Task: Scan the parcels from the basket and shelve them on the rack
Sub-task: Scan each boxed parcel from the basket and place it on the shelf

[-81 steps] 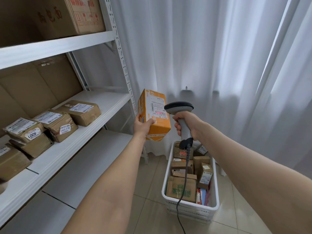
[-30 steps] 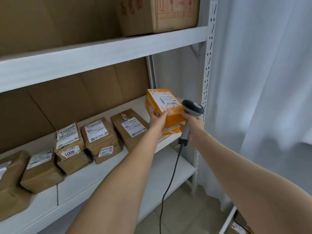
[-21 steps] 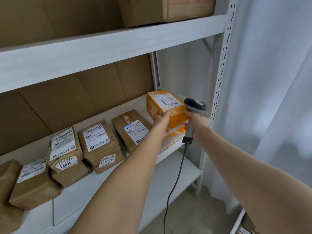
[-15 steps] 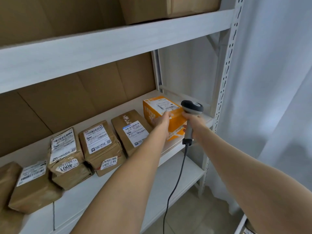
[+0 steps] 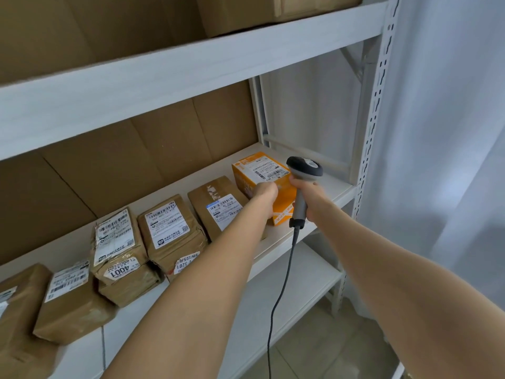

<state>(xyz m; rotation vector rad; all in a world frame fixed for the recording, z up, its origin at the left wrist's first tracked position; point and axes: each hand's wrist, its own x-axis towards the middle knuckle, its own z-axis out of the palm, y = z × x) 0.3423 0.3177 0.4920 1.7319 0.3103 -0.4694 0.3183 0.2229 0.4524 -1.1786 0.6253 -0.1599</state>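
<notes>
- On the middle shelf (image 5: 332, 187) of the white rack (image 5: 375, 105), at its right end, we see the orange parcel (image 5: 284, 192). Its white label faces up, and its base is down on the board near the front edge.
- The left hand (image 5: 263, 195) grasps the parcel at its near left corner, fingers curled against the side.
- The right hand (image 5: 310, 199) is wrapped around the grey handle of the scanner (image 5: 304, 167). The scanner's dark head is just above the parcel's right top edge, and the knuckles sit close against the parcel's right side.
- The black cable (image 5: 281, 280) drops from the bottom of the handle, crosses in front of the lower shelf (image 5: 300, 283) and runs out of view at the bottom.
- Just left of the orange parcel we find a brown parcel (image 5: 216, 203) with a blue-headed label. It touches the orange parcel, or very nearly does; the left wrist hides the join.
- Further left, more taped brown parcels make a row; one of them (image 5: 120, 258) carries a sticker reading 4001.
- Flat cardboard sheets (image 5: 142, 149) stand behind the row as a backing.
- On the upper shelf (image 5: 191, 64) we see the bottom of a large carton (image 5: 273, 12).
- A pale curtain (image 5: 451, 132) hangs to the right of the rack.
</notes>
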